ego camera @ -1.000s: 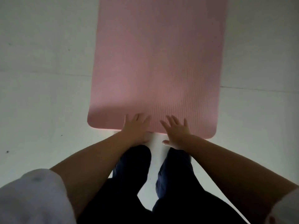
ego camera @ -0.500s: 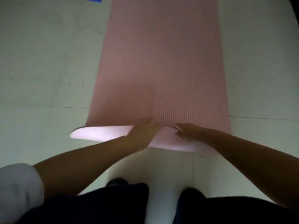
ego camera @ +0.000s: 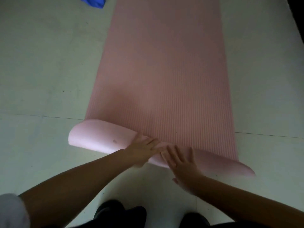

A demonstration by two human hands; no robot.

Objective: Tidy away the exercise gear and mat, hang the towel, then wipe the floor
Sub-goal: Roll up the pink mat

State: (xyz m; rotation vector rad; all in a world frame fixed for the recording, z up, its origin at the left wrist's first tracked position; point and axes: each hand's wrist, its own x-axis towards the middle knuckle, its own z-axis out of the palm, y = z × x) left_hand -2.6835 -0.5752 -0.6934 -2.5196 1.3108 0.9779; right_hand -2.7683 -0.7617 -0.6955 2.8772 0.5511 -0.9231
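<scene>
Your long pink ribbed foam exercise mat (ego camera: 164, 71) lies flat on the pale tiled floor (ego camera: 41, 71), long axis running straight away from you. Its near end is curled into a low roll lying crosswise, paler smooth underside outward, skewed with the left end farther off. Your left hand (ego camera: 141, 149) curls its fingers over the roll's middle; your right hand (ego camera: 182, 163) presses it with fingers straight and spread. Crumpled blue cloth (ego camera: 92, 1) at the far left edge.
</scene>
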